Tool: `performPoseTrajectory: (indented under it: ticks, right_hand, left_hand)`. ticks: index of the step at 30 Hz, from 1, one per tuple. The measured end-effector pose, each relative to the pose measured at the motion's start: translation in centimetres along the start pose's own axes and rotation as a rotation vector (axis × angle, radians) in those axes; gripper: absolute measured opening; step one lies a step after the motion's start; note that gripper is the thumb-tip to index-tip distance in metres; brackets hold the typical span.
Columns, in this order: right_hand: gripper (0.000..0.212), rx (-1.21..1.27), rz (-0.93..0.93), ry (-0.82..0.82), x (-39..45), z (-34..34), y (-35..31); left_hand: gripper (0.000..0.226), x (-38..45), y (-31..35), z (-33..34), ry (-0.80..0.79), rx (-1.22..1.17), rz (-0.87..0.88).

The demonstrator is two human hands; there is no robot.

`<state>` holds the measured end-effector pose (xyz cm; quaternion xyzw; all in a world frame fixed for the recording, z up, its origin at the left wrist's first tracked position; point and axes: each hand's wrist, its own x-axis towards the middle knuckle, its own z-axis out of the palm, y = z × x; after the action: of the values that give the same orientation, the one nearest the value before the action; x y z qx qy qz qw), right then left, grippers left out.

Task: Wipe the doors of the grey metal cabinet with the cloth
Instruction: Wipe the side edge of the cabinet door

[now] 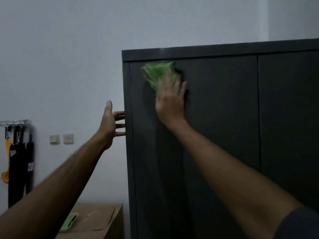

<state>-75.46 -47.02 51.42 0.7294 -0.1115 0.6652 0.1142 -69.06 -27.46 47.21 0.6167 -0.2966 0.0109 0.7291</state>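
Cloth (158, 75) under right hand (170, 102) slants up-left on cabinet door (215, 118).

looks like a plain room at home, white walls (60, 49), clothes on a wall rack (17, 152), light switches (61, 139), cardboard box (100, 219)

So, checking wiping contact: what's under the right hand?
The green cloth, pressed flat against the cabinet's left door by the right hand. Its upper part shows; the rest is covered by the palm.
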Motion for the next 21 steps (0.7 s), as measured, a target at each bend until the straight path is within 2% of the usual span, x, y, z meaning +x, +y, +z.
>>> performPoseTrajectory:
  ticks: [2,3,4,5,9,15,17,19,21]
  right_hand:
    - [0.055,-0.003,-0.444,-0.089,-3.3,0.4,0.9]
    - [0.054,-0.026,-0.617,-0.136,-3.8,0.1,2.1]
    - [0.053,-0.054,-0.705,-0.151,-3.4,-0.2,3.4]
    - [0.052,-0.073,-0.701,-0.130,-2.5,-0.4,4.1]
    - [0.052,-0.049,-0.349,-0.087,3.5,0.0,1.1]
    - [0.054,-0.104,-0.458,-0.175,12.2,0.2,-5.9]
    - [0.054,-0.119,-0.459,-0.164,12.8,0.4,-5.7]
    - [0.055,-0.114,-0.425,-0.135,12.6,0.4,-4.2]
    - [0.055,-0.107,-0.361,-0.119,12.3,0.0,-1.7]
  left_hand:
    - [0.084,0.5,0.8,0.9,0.035,-0.049,0.032]
    - [0.086,0.8,1.1,1.2,0.047,-0.090,0.034]
    - [0.088,1.1,1.3,1.5,0.053,-0.134,0.032]
    - [0.089,1.4,1.5,1.9,0.067,-0.165,0.029]
    - [0.085,2.4,1.8,2.6,0.094,-0.165,0.020]
    - [0.079,4.2,4.4,3.8,0.140,-0.176,0.122]
    - [0.086,4.2,4.8,4.6,0.137,-0.162,0.193]
    - [0.099,5.0,4.2,5.3,0.201,-0.094,0.259]
    - [0.082,5.2,3.6,6.7,0.350,0.100,0.328]
